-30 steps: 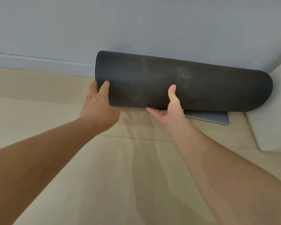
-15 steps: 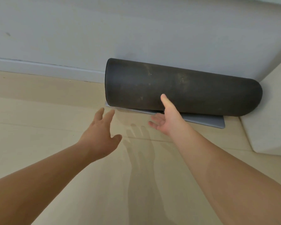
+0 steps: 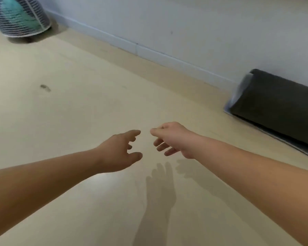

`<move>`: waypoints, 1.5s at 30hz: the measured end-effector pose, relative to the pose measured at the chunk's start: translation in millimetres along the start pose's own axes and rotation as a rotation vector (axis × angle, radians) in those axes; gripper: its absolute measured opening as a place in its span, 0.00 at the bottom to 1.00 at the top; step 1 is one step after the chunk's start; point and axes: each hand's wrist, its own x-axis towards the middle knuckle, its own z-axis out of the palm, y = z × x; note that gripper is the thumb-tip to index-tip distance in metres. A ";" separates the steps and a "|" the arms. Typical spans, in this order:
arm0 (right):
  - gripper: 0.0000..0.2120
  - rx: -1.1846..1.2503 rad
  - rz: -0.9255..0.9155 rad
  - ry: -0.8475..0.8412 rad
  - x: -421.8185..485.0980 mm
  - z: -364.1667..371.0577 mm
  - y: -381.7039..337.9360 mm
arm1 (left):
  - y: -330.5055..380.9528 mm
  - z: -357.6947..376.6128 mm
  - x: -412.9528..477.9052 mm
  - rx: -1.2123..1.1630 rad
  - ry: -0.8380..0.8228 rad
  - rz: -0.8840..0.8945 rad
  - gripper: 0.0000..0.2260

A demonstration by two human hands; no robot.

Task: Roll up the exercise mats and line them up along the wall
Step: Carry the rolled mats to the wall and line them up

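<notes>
We find the rolled mat (image 3: 276, 105) lying on the floor (image 3: 78, 107) at the right edge of the view, its length run along the wall (image 3: 203, 29) and close to the baseboard (image 3: 149, 50), which we judge is where the task wants it; a loose flap sticks out flat beneath the roll, probably pinned by its weight so it cannot uncoil. Neither hand touches it. Our right hand (image 3: 171, 139) hovers well apart from the mat's near end, its grip loose and holding nothing, and our left hand (image 3: 121, 150) hangs just beside it, fingers spread and empty. A fan (image 3: 20, 16) stands far off by the wall.
</notes>
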 end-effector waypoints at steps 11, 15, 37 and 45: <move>0.12 -0.532 -0.248 -0.402 -16.8 333.0 -165.2 | -280.7 -39.1 -207.6 -0.293 0.367 -0.404 0.33; 0.11 -0.486 -0.241 -0.491 -21.9 453.2 -161.0 | -354.2 -37.2 -270.8 -0.394 0.530 -0.560 0.32; 0.51 -0.351 0.020 -0.732 1.7 570.2 -82.6 | -492.8 -34.6 -400.8 -0.484 0.935 -1.044 0.36; 0.44 -0.287 -0.294 -0.566 13.8 549.5 -122.4 | -456.8 -38.2 -365.1 -0.659 0.841 -1.077 0.33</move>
